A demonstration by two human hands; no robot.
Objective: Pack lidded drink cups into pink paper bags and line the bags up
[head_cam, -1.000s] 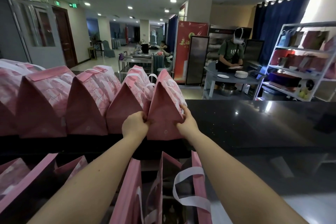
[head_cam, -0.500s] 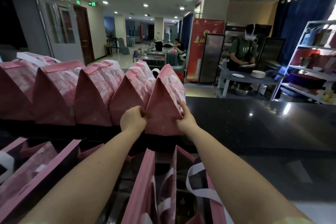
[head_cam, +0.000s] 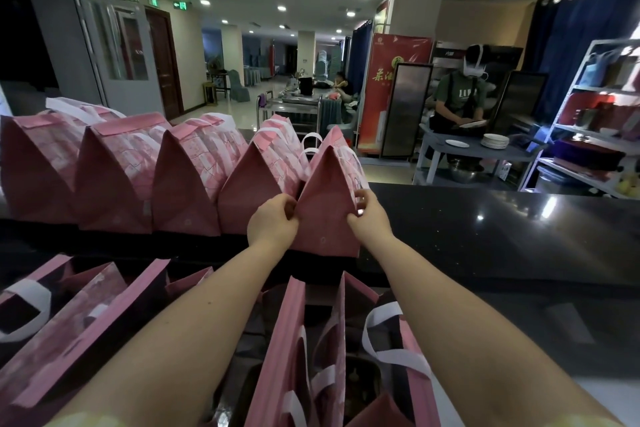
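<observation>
2 hands [head_cam: 273,218] [head_cam: 369,218] on triangular matte-pink paper bag [head_cam: 325,215].

Both hands grip the end pink bag [head_cam: 327,208] on the black counter [head_cam: 485,229]: left hand [head_cam: 273,220] at its left edge, right hand [head_cam: 367,215] at its right. It seems to touch the neighbouring bag [head_cam: 256,191].

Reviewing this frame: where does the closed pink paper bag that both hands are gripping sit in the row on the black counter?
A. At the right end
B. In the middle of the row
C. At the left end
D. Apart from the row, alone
A: the left hand and right hand grip the closed pink paper bag; the other bags all stand to its left, with bare black counter to its right.
</observation>
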